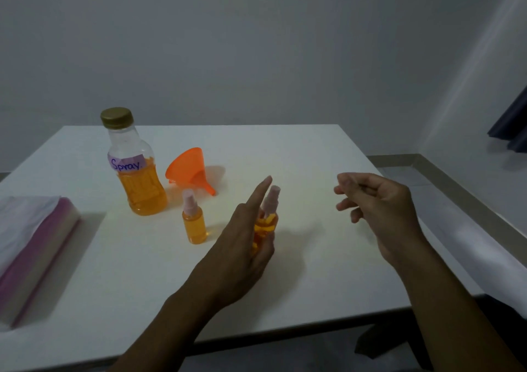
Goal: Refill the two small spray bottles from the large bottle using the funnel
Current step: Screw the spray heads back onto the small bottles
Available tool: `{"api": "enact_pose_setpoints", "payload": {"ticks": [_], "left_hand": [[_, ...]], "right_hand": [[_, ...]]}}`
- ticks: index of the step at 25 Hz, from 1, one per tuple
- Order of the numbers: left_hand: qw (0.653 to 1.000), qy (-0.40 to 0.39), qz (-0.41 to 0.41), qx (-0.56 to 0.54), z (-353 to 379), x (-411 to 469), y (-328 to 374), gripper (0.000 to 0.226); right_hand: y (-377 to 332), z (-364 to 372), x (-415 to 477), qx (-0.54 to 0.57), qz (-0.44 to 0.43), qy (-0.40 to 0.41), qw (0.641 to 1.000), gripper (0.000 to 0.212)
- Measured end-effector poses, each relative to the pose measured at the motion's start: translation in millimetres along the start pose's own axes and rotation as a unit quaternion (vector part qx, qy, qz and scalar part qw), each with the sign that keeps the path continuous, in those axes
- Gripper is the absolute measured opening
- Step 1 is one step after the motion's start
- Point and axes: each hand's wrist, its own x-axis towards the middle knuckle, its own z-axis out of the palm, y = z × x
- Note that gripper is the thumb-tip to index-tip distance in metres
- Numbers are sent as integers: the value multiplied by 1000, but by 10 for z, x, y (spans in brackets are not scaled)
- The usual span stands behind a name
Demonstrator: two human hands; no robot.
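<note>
A large clear bottle [137, 169] with a gold cap and a purple "Spray" label stands at the back left, about half full of orange liquid. Beside it an orange funnel [189, 169] lies on its side. One small spray bottle [194, 223] with a pink top stands upright, full of orange liquid. My left hand [242, 246] is wrapped around the second small spray bottle [268, 217], index finger stretched up beside its pink top. My right hand [379, 203] hovers to the right of it, fingers loosely curled and holding nothing visible.
The white table [285, 155] ends close to me and on the right. A tissue pack [31, 246] in pink and white wrap lies at the left edge. A grey wall stands behind, and a dark curtain [510, 126] hangs at far right.
</note>
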Motion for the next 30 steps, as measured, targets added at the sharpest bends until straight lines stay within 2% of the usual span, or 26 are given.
{"api": "enact_pose_setpoints", "payload": {"ticks": [9, 16, 25, 30], "left_hand": [[984, 133, 15, 114, 41, 41, 64, 55], [978, 113, -15, 177, 48, 47, 22, 62], [973, 136, -6, 189, 112, 85, 43, 43], [970, 146, -17, 195, 80, 76, 83, 54]], "right_hand": [[18, -87, -24, -57, -13, 10, 998, 11], [-57, -60, -59, -65, -35, -19, 997, 13], [-86, -130, -60, -54, -48, 4, 997, 17], [-107, -114, -92, -44, -61, -6, 997, 16]]}}
